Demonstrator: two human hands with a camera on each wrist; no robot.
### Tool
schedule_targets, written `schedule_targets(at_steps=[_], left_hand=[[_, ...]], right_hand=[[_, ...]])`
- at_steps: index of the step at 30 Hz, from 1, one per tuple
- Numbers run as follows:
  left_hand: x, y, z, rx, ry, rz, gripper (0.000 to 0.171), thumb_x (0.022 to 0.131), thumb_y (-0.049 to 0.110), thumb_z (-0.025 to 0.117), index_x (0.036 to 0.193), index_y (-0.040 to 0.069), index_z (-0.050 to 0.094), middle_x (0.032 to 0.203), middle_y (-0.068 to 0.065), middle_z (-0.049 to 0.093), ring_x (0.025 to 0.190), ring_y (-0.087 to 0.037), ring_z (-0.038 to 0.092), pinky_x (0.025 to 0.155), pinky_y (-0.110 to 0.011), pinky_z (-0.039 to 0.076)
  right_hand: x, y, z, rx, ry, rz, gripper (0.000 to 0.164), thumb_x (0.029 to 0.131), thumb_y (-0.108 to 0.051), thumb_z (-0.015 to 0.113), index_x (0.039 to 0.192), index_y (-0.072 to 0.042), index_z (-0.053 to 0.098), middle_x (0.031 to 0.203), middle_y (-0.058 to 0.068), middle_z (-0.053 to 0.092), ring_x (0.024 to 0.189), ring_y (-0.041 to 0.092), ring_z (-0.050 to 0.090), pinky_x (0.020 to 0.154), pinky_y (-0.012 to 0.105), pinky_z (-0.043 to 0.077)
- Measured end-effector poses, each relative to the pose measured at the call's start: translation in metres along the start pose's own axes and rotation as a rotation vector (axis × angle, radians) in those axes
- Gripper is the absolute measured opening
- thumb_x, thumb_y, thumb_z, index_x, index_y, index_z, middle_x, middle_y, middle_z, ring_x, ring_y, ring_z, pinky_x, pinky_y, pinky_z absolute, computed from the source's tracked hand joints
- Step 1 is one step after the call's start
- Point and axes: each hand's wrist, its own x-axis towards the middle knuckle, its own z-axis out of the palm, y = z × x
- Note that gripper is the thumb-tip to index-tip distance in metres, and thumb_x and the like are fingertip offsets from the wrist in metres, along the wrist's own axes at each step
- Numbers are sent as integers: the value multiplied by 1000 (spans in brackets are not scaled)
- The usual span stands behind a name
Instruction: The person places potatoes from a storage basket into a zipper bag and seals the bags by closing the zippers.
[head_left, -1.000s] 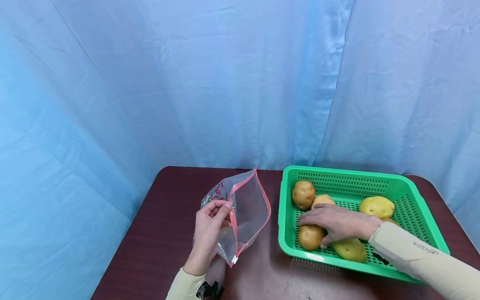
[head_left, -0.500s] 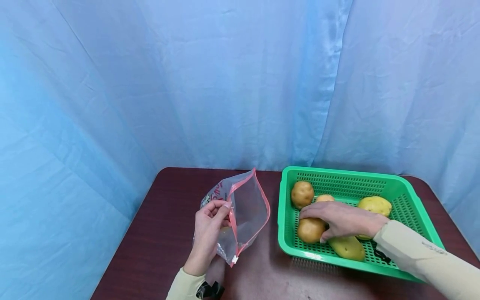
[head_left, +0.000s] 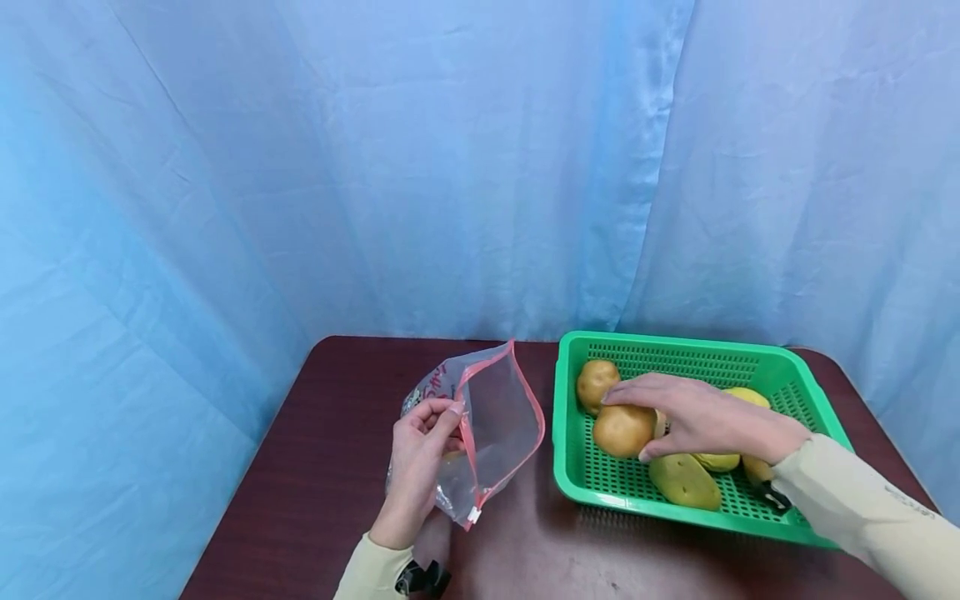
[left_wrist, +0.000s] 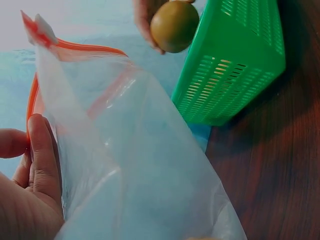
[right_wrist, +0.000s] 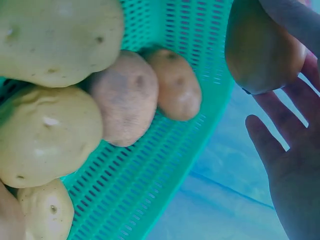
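My left hand pinches the pink-edged mouth of a clear zip bag between thumb and fingers. The bag gapes toward the right, with a white slider at its lower corner. A bit of something tan shows at its bottom in the left wrist view. My right hand grips a round brown potato by thumb and fingers. In the left wrist view this potato is raised at the basket's rim. More potatoes, among them a brown one and a yellowish one, lie in the green basket.
The basket stands on the right of a dark wooden table, and the bag is left of it. Inside, several potatoes sit close together, a large yellow one among them. A blue curtain hangs behind the table.
My right hand has closed round the brown potato and lifted it off the basket floor. My left hand keeps its pinch on the bag, nearly still.
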Motion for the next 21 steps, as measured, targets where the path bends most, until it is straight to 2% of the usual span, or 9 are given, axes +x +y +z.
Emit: schedule_targets(at_steps=[5, 9, 13, 17, 21], left_hand=[[4, -1, 5, -30, -18, 9, 22, 96, 11, 74, 104, -8, 68, 80, -8, 63, 64, -14, 63, 62, -28, 60], [5, 0, 7, -45, -24, 16, 20, 96, 10, 74, 103, -8, 68, 79, -9, 64, 64, -14, 63, 62, -27, 60], [4, 1, 8, -52, -25, 17, 19, 96, 9, 73, 103, -9, 68, 78, -9, 64, 63, -14, 63, 61, -27, 60], [2, 2, 9, -47, -28, 23, 19, 97, 9, 72, 104, -9, 68, 78, -8, 64, 63, -14, 63, 62, -27, 61], [0, 3, 11, -68, -29, 20, 18, 97, 8, 72, 103, -8, 68, 78, -7, 64, 63, -13, 63, 61, -26, 60]], right_hand=[[-10, -3, -10, -37, 133, 14, 71, 81, -54, 86, 140, -23, 63, 139, -7, 63, 127, 20, 58, 91, 46, 58], [-15, -10, -11, -39, 228, 23, 74, 75, -48, 92, 139, -22, 63, 137, -7, 63, 125, 18, 57, 90, 45, 57], [-16, -18, -8, -1, 300, 25, 76, 71, -39, 96, 137, -19, 64, 136, -7, 63, 124, 13, 55, 92, 31, 54], [-17, -27, -4, 65, 372, 32, 78, 69, -33, 99, 138, -21, 64, 136, -9, 62, 125, 9, 54, 96, 14, 46], [-17, -38, -1, 113, 434, 63, 82, 66, -30, 100, 139, -23, 63, 138, -9, 61, 128, 7, 52, 101, 12, 41]])
